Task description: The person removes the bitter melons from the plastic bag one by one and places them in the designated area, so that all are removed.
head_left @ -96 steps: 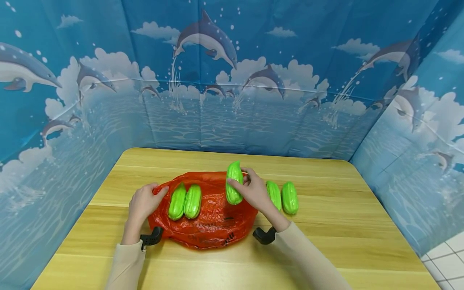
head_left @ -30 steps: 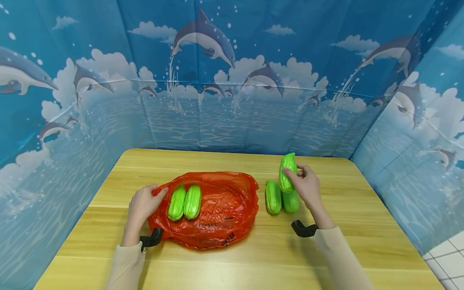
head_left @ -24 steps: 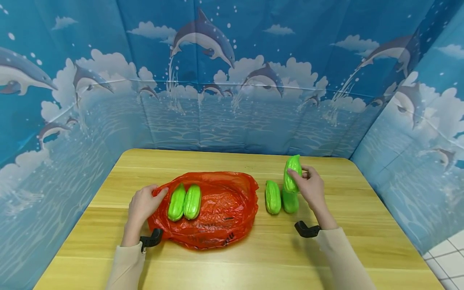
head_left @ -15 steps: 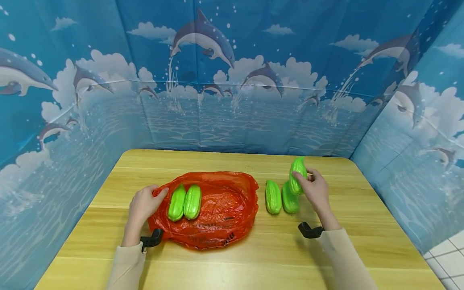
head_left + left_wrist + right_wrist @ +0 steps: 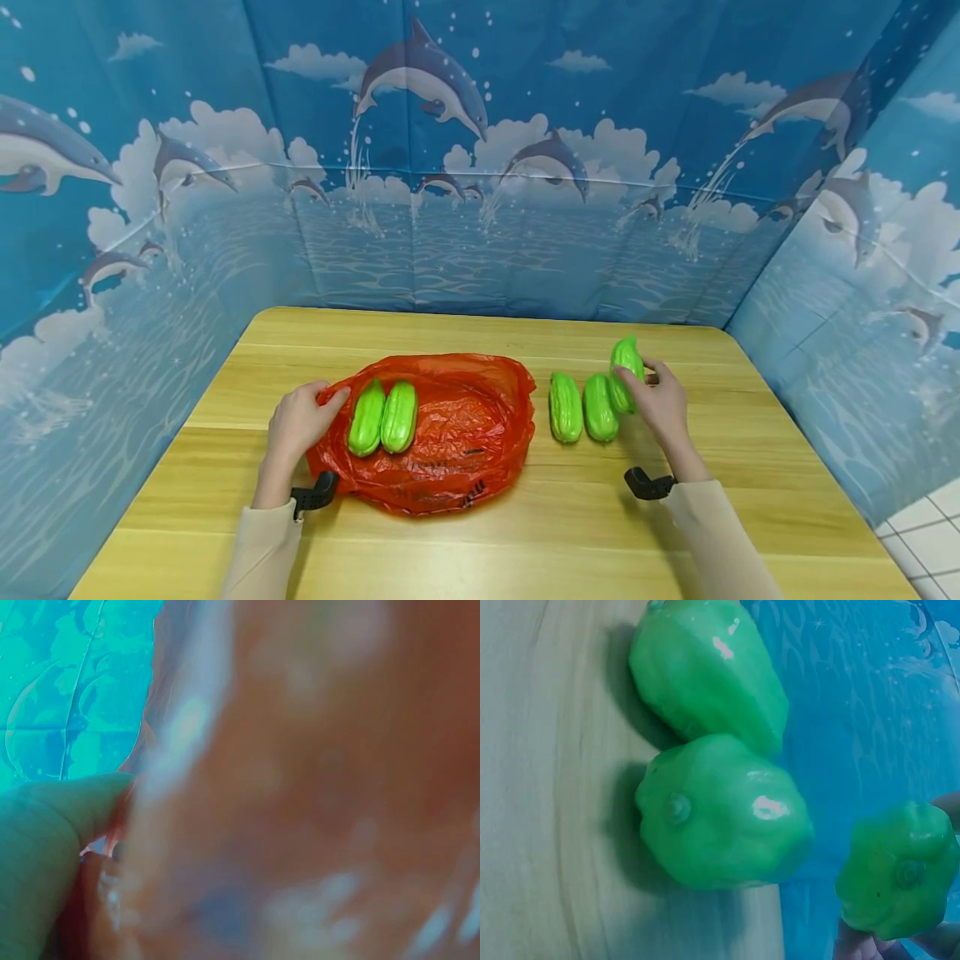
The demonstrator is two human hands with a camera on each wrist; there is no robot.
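A red plastic bag (image 5: 468, 425) lies spread open on the table. My left hand (image 5: 296, 421) pinches its left rim, thumb inside. Two ridged green gourds (image 5: 399, 418) lie side by side on the bag's left part. My right hand (image 5: 662, 407) holds another green gourd (image 5: 625, 379) between thumb and fingers, pointed tip upward. Just left of it, two more gourds (image 5: 566, 408) lie on the wood. The right wrist view shows the held gourd (image 5: 896, 874) apart from the two on the table. Blurred bag film (image 5: 315, 787) fills most of the left wrist view.
The wooden table (image 5: 720, 500) has rounded far corners. A blue dolphin-print curtain (image 5: 480, 250) stands behind it and along both sides. Each wrist wears a black camera mount (image 5: 648, 483). White floor tiles (image 5: 933, 525) show at the lower right.
My right hand has carried its gourd from above the bag rightward, past the two table gourds, and lowered it slightly beside them. My left hand stays on the bag's rim.
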